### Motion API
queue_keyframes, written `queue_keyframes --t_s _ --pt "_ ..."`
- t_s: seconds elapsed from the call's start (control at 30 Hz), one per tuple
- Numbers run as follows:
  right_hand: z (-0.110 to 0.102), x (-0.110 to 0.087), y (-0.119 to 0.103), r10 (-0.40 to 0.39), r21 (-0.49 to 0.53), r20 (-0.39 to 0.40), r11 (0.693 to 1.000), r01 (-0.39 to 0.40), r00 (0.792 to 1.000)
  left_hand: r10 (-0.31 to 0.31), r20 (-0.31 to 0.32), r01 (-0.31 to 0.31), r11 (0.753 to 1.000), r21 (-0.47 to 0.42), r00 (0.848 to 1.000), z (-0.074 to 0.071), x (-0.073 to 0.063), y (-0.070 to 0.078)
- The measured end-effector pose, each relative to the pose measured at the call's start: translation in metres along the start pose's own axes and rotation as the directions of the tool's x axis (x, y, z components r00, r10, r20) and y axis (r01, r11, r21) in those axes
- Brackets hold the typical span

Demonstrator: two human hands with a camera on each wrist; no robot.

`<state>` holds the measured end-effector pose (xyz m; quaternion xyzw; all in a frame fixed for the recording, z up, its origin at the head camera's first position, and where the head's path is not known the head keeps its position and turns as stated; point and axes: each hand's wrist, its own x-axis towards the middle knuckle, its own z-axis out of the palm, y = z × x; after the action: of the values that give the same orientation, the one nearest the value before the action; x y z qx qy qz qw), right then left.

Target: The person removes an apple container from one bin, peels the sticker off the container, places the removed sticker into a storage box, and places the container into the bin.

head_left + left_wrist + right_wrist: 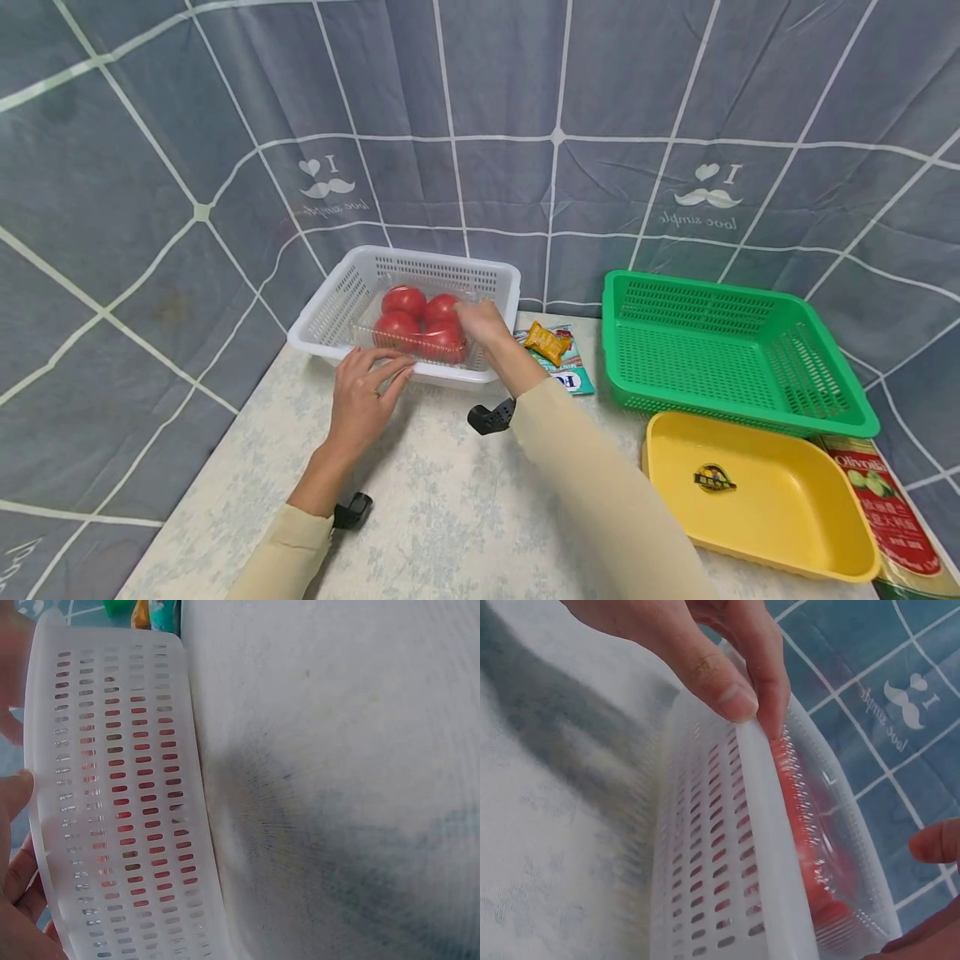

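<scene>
A white slotted basket [322,337] stands at the back left of the table. Inside it lies a clear plastic tray [365,333] with several red tomatoes [401,325], wrapped or covered in plastic. My left hand [367,396] is at the basket's front rim: its thumb lies on the outer side and a finger reaches over inside, pinching the rim in the right wrist view. My right hand [483,323] is over the right end of the tray, close to the tomatoes. Its fingertips are mostly hidden, so I cannot tell if they grip the tray.
Right of the basket lies a teal packet [576,367] with a small orange-yellow packet [547,342] on it. Farther right stand a green slotted basket [697,367] and a yellow tray [757,500]. A red-labelled Olivoila bottle [885,508] lies at the right edge. A grey curtain [495,183] hangs behind.
</scene>
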<state>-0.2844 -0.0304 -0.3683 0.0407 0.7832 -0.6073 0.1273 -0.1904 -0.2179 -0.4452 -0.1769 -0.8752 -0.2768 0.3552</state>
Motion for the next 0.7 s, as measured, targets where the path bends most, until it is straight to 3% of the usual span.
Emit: queue_keyframes --t_s 0.3,0.4,0.57,0.7 --pt "-0.020 -0.011 -0.002 -0.094 -0.018 0.053 0.995 0.095 0.994 -0.006 0.014 0.006 1.000 0.010 1.000 0.002 -0.001 -0.002" --pt "-0.029 -0.016 -0.001 -0.129 -0.100 0.073 0.986 0.136 0.989 -0.002 0.018 0.001 1.000 0.010 1.000 0.002 0.000 -0.003" --pt "-0.045 -0.024 0.003 -0.191 -0.299 0.096 0.931 0.211 0.977 0.014 0.035 -0.015 1.000 0.011 0.999 -0.001 0.002 -0.003" --pt "-0.059 -0.032 0.012 -0.264 -0.411 0.121 0.864 0.290 0.957 0.031 0.061 -0.033 0.999 0.030 0.998 -0.004 0.003 -0.002"
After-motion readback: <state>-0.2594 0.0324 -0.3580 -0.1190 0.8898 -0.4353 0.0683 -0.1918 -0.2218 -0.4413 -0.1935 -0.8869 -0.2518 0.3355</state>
